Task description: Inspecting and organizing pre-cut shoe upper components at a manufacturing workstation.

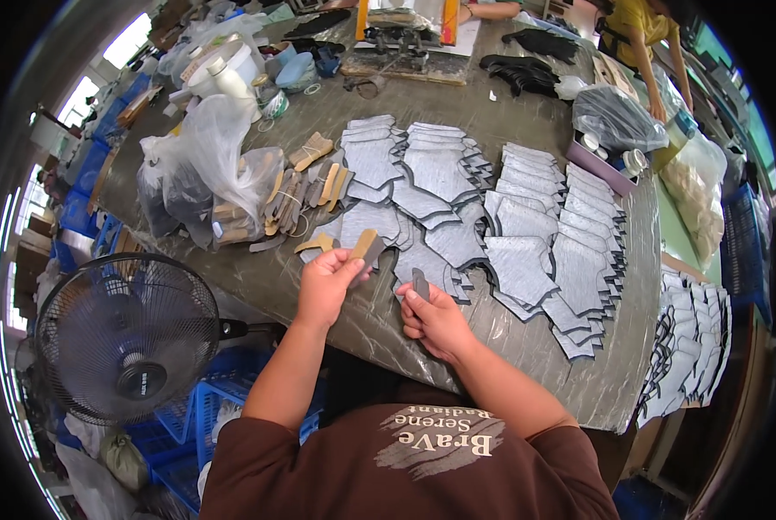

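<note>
Brown shirt [318, 468], left grip [325, 284] holding tan-grey piece [369, 249], right grip [441, 322] holding dark strip [420, 282], cutouts [518, 263] ahead, fan [132, 338] leftward

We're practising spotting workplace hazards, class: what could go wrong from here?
1. If the right hand drops its small dark grey piece, it could be hard to spot among the overlapping grey cut pieces.
2. Those rows lie close to the right hand, so an accidental brush might disturb them.
3. The left hand might let its tan-and-grey material slip.
</note>
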Demonstrator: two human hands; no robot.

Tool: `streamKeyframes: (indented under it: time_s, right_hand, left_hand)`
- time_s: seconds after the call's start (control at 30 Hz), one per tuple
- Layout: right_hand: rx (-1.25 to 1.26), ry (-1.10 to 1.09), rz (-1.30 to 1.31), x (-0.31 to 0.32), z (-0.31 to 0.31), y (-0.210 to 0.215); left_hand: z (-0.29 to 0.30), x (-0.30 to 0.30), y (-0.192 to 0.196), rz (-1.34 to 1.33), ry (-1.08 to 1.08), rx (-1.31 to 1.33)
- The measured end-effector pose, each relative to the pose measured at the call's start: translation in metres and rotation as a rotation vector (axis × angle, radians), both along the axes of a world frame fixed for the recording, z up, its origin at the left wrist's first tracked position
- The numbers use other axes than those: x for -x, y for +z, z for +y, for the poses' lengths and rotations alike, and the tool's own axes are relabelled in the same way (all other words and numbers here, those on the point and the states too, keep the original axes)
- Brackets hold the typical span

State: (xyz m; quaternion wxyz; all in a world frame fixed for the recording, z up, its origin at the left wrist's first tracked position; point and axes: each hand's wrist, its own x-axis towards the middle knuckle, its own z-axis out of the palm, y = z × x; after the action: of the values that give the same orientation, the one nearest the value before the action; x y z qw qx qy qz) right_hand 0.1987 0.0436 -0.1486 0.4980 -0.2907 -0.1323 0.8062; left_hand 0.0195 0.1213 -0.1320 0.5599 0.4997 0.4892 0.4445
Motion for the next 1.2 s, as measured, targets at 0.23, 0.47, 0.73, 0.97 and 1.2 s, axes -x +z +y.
streamKeyframes:
  time_s: [0.23, 0.47, 0.73, 0.97, 1.2]
  right_hand:
    - [-0.105, -0.142, -0.087, 0.005, 0.000, -0.003]
    - [-0.180, -0.152, -0.284, 0.006, -0.005, -0.003]
    - [-0.234, -0.066, -0.417, 0.001, -0.005, -0.002]
    - [-0.374, -0.109, -0.437, 0.007, -0.005, -0.014]
    - [-0.305, -0.210, -0.461, 0.009, -0.006, -0.023]
  left_hand:
    - [-0.041, -0.033, -0.003, -0.346, -0.112, 0.275]
    - [-0.059, -0.047, -0.014, -0.091, -0.115, 0.074]
    - [-0.065, -0.046, -0.008, -0.169, -0.108, 0.228]
    - [-0.064, -0.037, -0.013, -0.176, -0.191, 0.218]
    - [-0.067, -0.042, -0.008, -0.074, -0.022, 0.112]
